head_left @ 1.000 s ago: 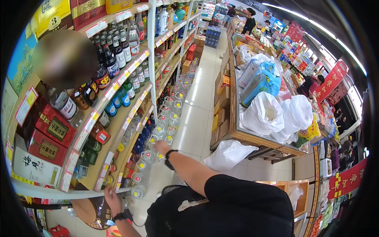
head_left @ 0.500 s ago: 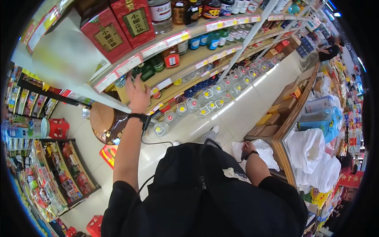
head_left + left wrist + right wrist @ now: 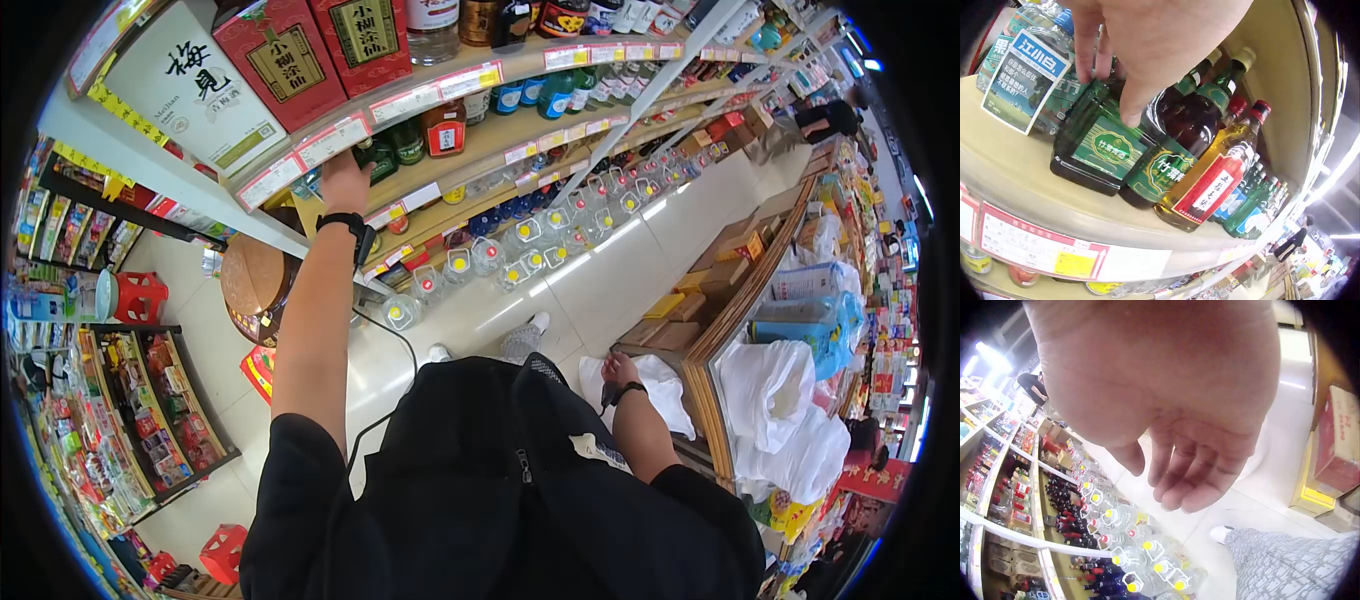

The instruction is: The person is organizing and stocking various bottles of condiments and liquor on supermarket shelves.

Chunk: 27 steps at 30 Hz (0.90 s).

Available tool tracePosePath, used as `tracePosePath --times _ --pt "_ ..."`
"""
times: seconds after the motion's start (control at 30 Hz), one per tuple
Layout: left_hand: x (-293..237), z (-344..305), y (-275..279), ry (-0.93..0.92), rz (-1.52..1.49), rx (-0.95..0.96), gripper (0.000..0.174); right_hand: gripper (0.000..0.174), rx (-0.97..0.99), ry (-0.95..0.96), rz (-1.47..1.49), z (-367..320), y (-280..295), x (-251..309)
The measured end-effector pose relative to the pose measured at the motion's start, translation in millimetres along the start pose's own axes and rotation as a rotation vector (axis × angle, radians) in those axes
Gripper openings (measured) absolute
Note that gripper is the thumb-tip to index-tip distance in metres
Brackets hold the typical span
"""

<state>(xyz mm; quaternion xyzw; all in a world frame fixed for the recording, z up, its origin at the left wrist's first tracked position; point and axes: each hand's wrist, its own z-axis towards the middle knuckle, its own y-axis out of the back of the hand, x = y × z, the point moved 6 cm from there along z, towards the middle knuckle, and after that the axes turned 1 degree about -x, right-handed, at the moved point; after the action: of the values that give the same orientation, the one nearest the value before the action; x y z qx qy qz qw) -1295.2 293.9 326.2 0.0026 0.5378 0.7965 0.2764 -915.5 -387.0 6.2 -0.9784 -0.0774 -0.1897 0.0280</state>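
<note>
In the left wrist view my left hand (image 3: 1154, 44) reaches onto a shelf and grips a squarish green bottle (image 3: 1109, 151) by its upper part, the thumb on the near right side and the fingers on the left. The bottle's neck is hidden behind the hand. Right beside it stands a second green-labelled bottle (image 3: 1163, 167), then an amber bottle (image 3: 1207, 184) with a red label. To the left are clear bottles with a blue-and-white card (image 3: 1027, 81). My right hand (image 3: 1172, 419) hangs low with loosely curled fingers around nothing, near a white sack (image 3: 662, 395).
Price tags (image 3: 1038, 240) line the shelf edge. Boxed liquor (image 3: 275, 70) stands on the shelf above. Large clear jugs (image 3: 525, 232) are lined up on the floor along the shelving. A wooden display stand (image 3: 715, 400) with white bags is on the right. A person (image 3: 830, 120) is farther down the aisle.
The view has swung toward the near shelf end. My left hand has risen from low beside the shelf, reached in and taken hold of the green bottle. My right hand has dropped back from the jugs.
</note>
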Motion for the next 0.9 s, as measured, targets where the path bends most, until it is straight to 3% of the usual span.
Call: tracePosePath --times 0.1,0.17,0.3,0.33,0.4,0.43,0.5,0.57,0.63,0.67,0.7,0.83,0.9 --pt "-1.2 1.7 -2.0 -0.006 0.032 -0.005 0.064 0.027 0.004 0.058 -0.050 5.0 -3.5 8.1" --pt "5.3 7.1 -3.3 -0.029 0.016 -0.018 0.063 0.014 -0.044 0.035 -0.061 -25.5 -18.1 5.5" --pt "5.8 -8.2 -2.5 0.032 -0.135 -0.085 0.057 0.015 -0.053 0.000 -0.030 -27.3 -13.2 -7.4" --pt "-4.4 -11.6 3.8 0.032 -0.134 -0.078 0.057 0.022 -0.020 0.022 -0.068 -15.0 -12.4 -1.8" --pt "-30.8 -24.1 31.6 -0.044 -0.178 -0.401 0.039 0.035 -0.001 0.067 -0.142 -3.2 -16.5 13.0" --pt "-32.9 -36.3 24.8 -0.052 -0.190 -0.391 0.039 0.037 -0.012 0.059 -0.158 1.2 -17.0 15.7" --pt "-10.3 -75.1 -14.3 0.149 -0.515 -0.032 0.023 0.037 0.020 0.082 -0.199 6.5 -31.7 22.0" --pt "17.9 -130.4 -67.6 0.131 -0.625 0.294 0.022 0.037 0.018 0.109 -0.260 -5.1 -56.6 25.3" --pt "48.4 -220.8 -110.4 0.581 -0.792 0.974 0.030 0.037 0.024 0.100 -0.287 -13.5 -65.3 17.5" --pt "67.6 -261.1 -128.2 0.496 -0.701 1.209 0.034 0.036 0.018 0.083 -0.293 -13.7 -65.7 14.8" --pt "84.2 -308.5 -140.3 0.810 -0.735 1.369 0.034 0.036 0.013 0.065 -0.300 -13.6 -65.9 12.9" --pt "171.2 -439.4 -157.1 1.184 -0.639 1.211 0.032 0.036 -0.019 0.006 -0.292 -15.6 -55.5 6.1" --pt "169.8 -461.7 -127.8 1.321 -0.562 1.136 0.032 0.038 -0.049 -0.024 -0.301 -16.9 -42.2 1.4"
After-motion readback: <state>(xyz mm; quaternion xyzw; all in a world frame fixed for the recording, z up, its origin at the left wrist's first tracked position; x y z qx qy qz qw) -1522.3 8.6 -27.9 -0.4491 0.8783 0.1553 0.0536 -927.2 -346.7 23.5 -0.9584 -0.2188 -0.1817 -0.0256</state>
